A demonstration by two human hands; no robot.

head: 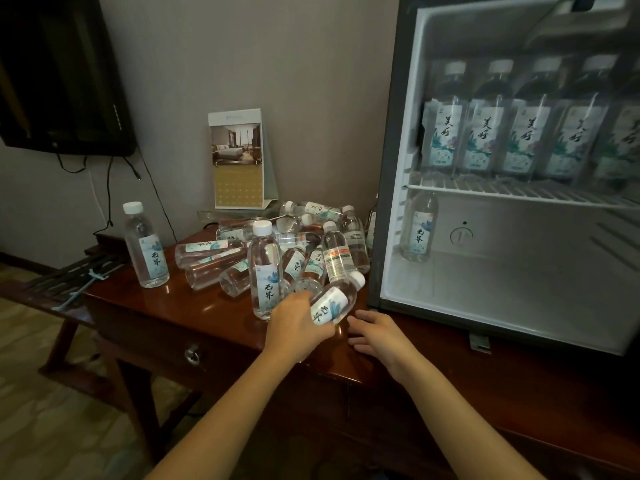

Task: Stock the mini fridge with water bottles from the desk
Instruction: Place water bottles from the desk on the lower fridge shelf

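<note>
Head view is showing a tilted water bottle (341, 296) being gripped around its lower half by the left hand (298, 323), at the near edge of the desk (166, 306), just left of the open mini fridge (388, 168). The right hand (377, 332) is waiting just right of it, fingers relaxed, holding nothing. Swinging the bottle upright and rightward, beside the lone bottle (418, 226) standing in the lower compartment, is looking wise, since the pile (207, 249) behind is lying loose and could roll.

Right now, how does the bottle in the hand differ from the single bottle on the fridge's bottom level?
The held bottle is tilted, cap up and right; the fridge bottle stands upright. The left hand grips the held bottle over the desk; nothing touches the fridge bottle inside the fridge. Both are clear with matching pale labels.
</note>
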